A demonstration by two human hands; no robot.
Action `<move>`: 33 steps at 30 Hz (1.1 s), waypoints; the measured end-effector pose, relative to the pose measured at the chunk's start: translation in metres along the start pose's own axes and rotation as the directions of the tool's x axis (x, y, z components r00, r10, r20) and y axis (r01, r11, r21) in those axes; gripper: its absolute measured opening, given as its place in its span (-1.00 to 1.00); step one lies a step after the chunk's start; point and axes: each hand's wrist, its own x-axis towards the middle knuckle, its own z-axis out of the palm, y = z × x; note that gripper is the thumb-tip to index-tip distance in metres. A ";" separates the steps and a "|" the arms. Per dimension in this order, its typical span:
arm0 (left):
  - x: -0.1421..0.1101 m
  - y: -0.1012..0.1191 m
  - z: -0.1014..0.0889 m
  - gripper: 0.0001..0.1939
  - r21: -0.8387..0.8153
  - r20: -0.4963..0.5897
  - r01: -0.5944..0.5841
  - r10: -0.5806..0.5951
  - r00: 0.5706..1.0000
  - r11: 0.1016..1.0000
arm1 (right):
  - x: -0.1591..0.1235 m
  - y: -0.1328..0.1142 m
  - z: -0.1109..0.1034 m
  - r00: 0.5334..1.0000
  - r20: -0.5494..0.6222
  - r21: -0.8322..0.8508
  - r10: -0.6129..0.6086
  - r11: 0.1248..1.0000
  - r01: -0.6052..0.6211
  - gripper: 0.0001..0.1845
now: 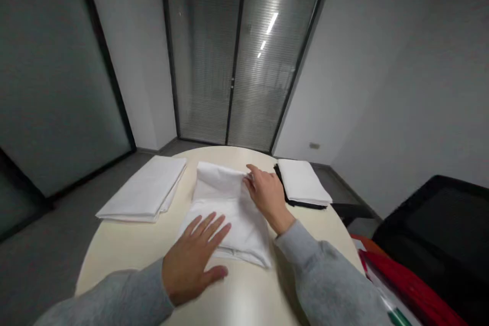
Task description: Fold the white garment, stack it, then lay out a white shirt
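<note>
A folded white cloth lies in the middle of a round cream table. My left hand rests flat on the cloth's near edge, fingers stretched out and spread. My right hand presses on the cloth's far right side, fingers curled down onto the fabric at its upper edge. Both arms wear grey sleeves.
A stack of folded white cloth lies at the table's left. At the far right a folded white piece sits on a dark piece. Red fabric and a black chair stand right of the table. Glass doors with blinds are behind.
</note>
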 end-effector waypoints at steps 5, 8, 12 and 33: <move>-0.017 0.007 0.017 -0.08 0.010 -0.073 0.011 -0.010 0.997 1.000 | 0.002 -0.015 0.031 0.997 -0.028 -0.046 -0.074 0.996 0.073 -0.43; -0.021 0.013 -0.005 -0.18 -0.043 -0.057 -0.030 0.027 0.998 0.999 | -0.032 -0.028 0.054 0.978 0.136 0.135 -0.156 0.981 0.137 -0.40; 0.014 0.001 -0.052 -0.54 -0.112 -0.040 -0.031 0.026 0.999 0.993 | -0.072 -0.035 0.064 0.927 0.320 0.268 -0.194 0.957 0.107 -0.33; 0.110 -0.080 0.007 -0.31 0.040 -0.145 0.234 -0.226 0.963 0.971 | -0.091 -0.037 0.053 0.912 0.360 0.255 -0.196 0.961 0.106 -0.28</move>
